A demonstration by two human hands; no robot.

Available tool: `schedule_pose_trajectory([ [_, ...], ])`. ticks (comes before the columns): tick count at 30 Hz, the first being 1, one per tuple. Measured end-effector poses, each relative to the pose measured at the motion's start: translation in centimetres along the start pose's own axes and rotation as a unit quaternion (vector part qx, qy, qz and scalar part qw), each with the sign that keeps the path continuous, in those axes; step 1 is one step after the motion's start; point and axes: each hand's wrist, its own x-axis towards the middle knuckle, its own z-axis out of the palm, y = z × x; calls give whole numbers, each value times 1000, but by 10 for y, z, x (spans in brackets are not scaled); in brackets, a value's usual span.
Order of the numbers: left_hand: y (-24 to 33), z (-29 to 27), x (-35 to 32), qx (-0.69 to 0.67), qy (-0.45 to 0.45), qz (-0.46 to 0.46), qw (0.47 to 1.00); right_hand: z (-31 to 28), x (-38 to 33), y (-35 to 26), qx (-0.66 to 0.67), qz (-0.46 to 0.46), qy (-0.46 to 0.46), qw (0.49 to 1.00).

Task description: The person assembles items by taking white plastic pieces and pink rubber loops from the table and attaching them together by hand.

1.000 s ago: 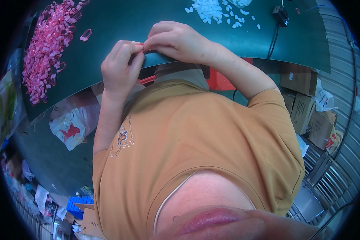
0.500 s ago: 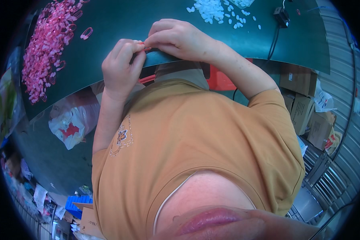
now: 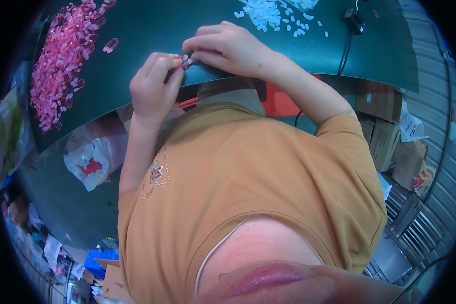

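My left hand (image 3: 156,81) is closed at the near edge of the table, pinching a small pink loop with pale ends (image 3: 186,59) between thumb and fingers. Most of the loop is hidden by the fingers; its two pale tips stick out to the right. Just beside those tips is my right hand (image 3: 230,49), fingers curved and apart, with nothing visible between them. Its thumb is very close to the tips, and I cannot tell whether it touches them. A single similar pink loop (image 3: 111,45) lies on the table beyond my left hand.
A large heap of pink loops (image 3: 63,66) covers the left of the dark green table (image 3: 152,25). Small pale oval pieces (image 3: 262,14) lie at the far middle. A black adapter (image 3: 354,22) with a cable sits at right. Cardboard boxes (image 3: 382,144) stand below, right.
My right fingers have parted and drawn back slightly from the pink loop, so its pale ends now show. My left hand keeps its pinch in nearly the same place.
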Motion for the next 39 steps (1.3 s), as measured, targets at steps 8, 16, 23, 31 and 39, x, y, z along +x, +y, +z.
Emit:
schedule_pose_trajectory([
  [8, -4, 3, 1, 7, 22, 16, 1000, -1, 5, 0, -14, -29, -38, 999],
  [16, -2, -1, -2, 9, 0, 5, 1000, -4, 11, -4, -90, -72, -66, 991],
  [23, -2, 0, -1, 10, -4, 3, 1000, -4, 9, -6, -141, -88, -87, 982],
  [31, -2, -3, -2, 20, 0, 6, 1000, -4, 10, -16, -205, -97, -118, 967],
  [39, 3, -7, 4, -7, -2, -14, 1000, 15, -4, -14, -91, -67, 44, 993],
])
